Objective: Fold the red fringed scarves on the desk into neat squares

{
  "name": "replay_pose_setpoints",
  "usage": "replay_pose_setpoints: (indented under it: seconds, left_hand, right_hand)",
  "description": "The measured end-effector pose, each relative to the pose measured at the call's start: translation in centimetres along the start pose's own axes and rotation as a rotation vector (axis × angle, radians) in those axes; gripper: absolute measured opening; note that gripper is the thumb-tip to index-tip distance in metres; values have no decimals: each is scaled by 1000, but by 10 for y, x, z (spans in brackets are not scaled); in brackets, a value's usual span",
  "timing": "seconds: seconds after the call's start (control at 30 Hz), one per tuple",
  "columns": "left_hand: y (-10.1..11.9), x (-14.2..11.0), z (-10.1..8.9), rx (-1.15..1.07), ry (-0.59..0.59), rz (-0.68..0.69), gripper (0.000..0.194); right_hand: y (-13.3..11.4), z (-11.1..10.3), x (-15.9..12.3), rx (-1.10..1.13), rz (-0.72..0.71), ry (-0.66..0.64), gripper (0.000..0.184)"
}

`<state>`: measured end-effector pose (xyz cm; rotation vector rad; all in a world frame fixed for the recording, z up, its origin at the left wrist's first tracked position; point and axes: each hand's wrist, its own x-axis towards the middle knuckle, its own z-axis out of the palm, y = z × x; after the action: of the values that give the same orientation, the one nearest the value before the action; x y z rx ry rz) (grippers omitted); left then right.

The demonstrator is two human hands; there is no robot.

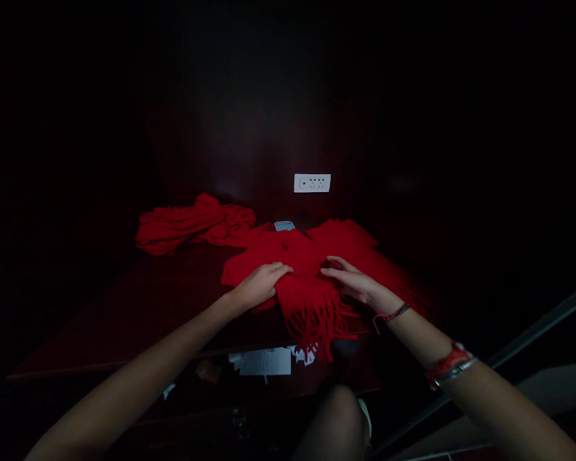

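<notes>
Nearest you, below the dark reddish-brown wooden worktop, a dim open wooden compartment is holding flat white paper sheets and a brownish object too dark to identify. A soft bright-red fabric scarf is lying at the worktop's front, between your hands, its stringy red tassels hanging over the edge.

Your left hand is laying its fingers over the scarf's left side; whether it is pinching, you cannot tell. Your right hand is standing open at the opposite side, thumb and fingers parted. For clean handling, you should be pressing lightly, working wrinkles outward from the middle and matching the edges. You should be guiding the tassels straight, since they are probably tangling easily.

Farther back, a flat red fabric layer is lying at right, and a bunched red fabric bundle is resting at left. Between them, a pale phone-like device is showing. Beyond, a white rectangular socket panel is facing you.
</notes>
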<state>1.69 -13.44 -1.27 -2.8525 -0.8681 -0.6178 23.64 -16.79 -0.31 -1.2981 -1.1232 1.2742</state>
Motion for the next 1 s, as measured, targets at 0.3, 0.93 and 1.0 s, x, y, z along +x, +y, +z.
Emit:
replay_pose_setpoints:
  seconds: [0.3, 0.93, 1.0]
  left_hand:
    - [12, -10, 11, 154, -49, 168, 51]
    - [29, -25, 8, -179, 118, -190, 35]
    - [53, -36, 8, -338, 274, -501, 28]
  right_hand:
    - [13, 22, -13, 207, 100, 54, 55]
    - [20, 13, -20, 196, 113, 95, 50]
    - [18, 12, -17, 210, 114, 141, 49]
